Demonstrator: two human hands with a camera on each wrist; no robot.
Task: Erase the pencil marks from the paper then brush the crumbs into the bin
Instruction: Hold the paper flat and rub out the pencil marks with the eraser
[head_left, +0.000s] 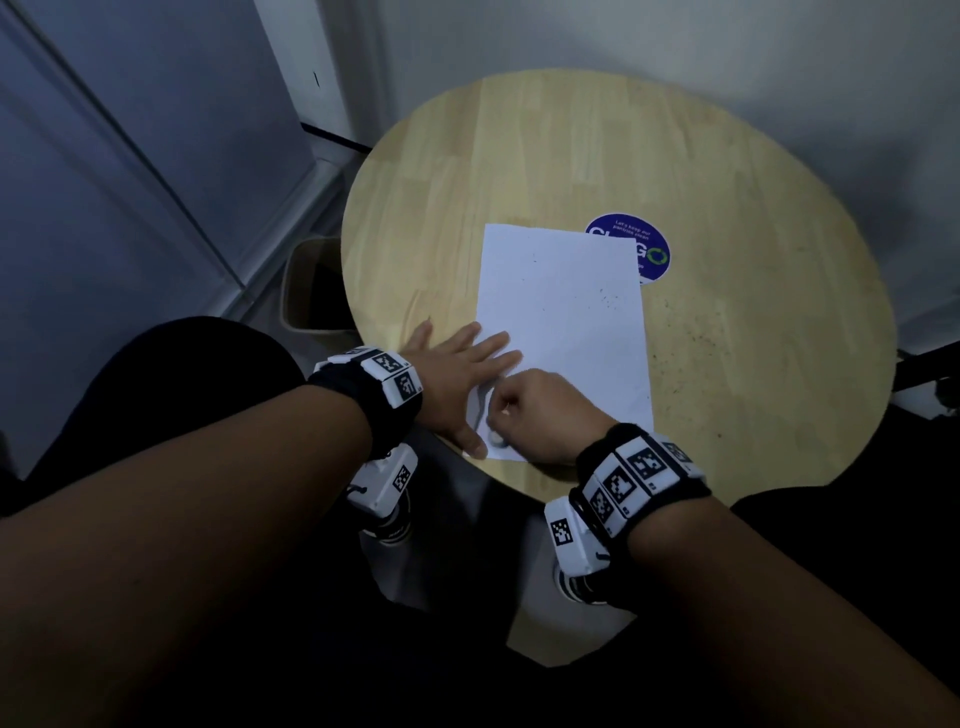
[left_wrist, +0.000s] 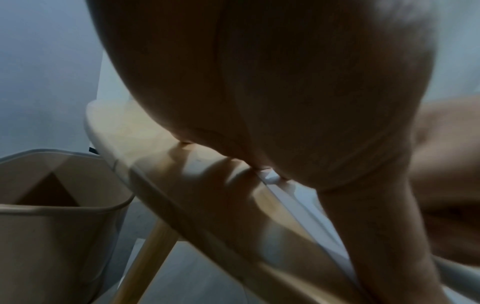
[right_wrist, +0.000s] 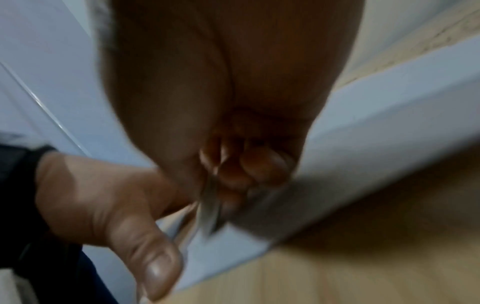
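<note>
Round wooden desk (head_left: 753, 218) set against pale walls, with a beige bin (head_left: 304, 291) on the floor just beside its left edge. White paper (head_left: 563, 301) lies flat near the desk's near edge, partly covering a blue round sticker (head_left: 652, 252); dark crumbs (head_left: 610, 301) speckle the sheet's right side and the wood beyond it. Left hand (head_left: 457, 374) – fingers straight, palm down – presses the paper's near-left corner. Right hand (head_left: 540, 415) is curled, pinching a small white eraser (head_left: 496, 438) against the sheet's near edge – wrist views blurred
</note>
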